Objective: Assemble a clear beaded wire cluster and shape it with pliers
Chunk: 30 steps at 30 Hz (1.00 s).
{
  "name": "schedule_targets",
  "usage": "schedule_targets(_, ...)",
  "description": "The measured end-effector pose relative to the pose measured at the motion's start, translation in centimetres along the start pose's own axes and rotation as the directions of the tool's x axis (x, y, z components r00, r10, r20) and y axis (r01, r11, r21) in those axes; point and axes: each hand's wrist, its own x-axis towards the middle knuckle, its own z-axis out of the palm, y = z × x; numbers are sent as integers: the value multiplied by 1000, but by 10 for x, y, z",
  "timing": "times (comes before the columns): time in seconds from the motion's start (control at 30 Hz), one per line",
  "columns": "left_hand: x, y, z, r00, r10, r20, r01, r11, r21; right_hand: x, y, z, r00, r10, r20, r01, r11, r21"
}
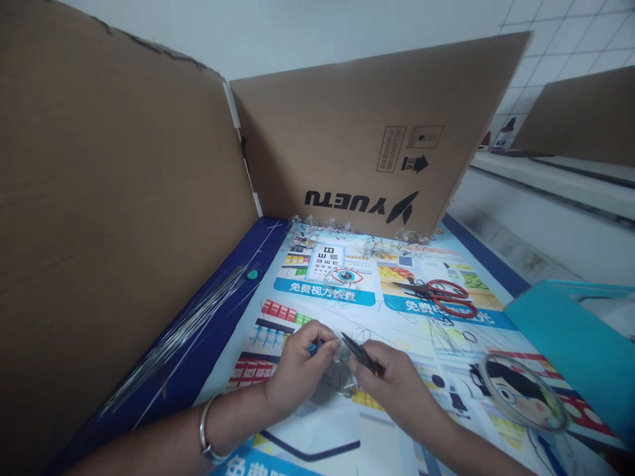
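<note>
My left hand (pixel 300 360) is closed, with thumb and forefinger pinched together. From that pinch hangs a tangle of thin bent wire (pixel 342 378), and a small blue bit shows by the fingers; its kind I cannot make out. A bracelet is on the left wrist. My right hand (pixel 394 377) wraps round a pair of dark pliers (pixel 358 352), jaws pointing up and left close to the left fingertips. Whether the jaws touch the wire is not clear. Beyond the hands, red-handled scissors (pixel 449 297) lie on the printed sheet.
Long straight wires (pixel 183 334) lie on the left beside a small teal piece (pixel 252 274). Bent wire pieces (pixel 325 226) line the back. Cardboard panels (pixel 347 145) stand behind and left. At right are a clear ring-shaped object (pixel 560 418) and a teal box (pixel 560 317).
</note>
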Motion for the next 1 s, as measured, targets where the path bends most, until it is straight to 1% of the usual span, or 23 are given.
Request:
schedule_targets(0.1,1,-1,2,998,-59,-1,59,998,-37,-1,1,0,1000,-3,-7,3,1000,-3)
schedule_targets(0.23,1,-4,4,994,-108,-19,107,993,-59,-2,-1,0,1000,-5,-1,5,1000,-8)
schedule_targets(0.4,-2,-9,7,990,-132,-49,127,987,-101,-2,-2,0,1000,2,-6,-2,1000,-10)
schedule_targets(0.53,-1,-9,9,989,-118,-91,104,984,-146,-1,-1,0,1000,4,0,-4,1000,2)
schedule_targets(0.7,2,-9,9,988,-115,-105,97,982,-162,0,-3,0,1000,-6,-6,6,1000,0)
schedule_targets(0.87,2,-7,6,991,-69,-114,64,997,-46,-1,-2,0,1000,-4,-13,4,1000,0)
schedule_targets(1.0,0,-4,3,996,27,-90,-24,999,37,-1,2,1,999,-24,-25,24,1000,-12)
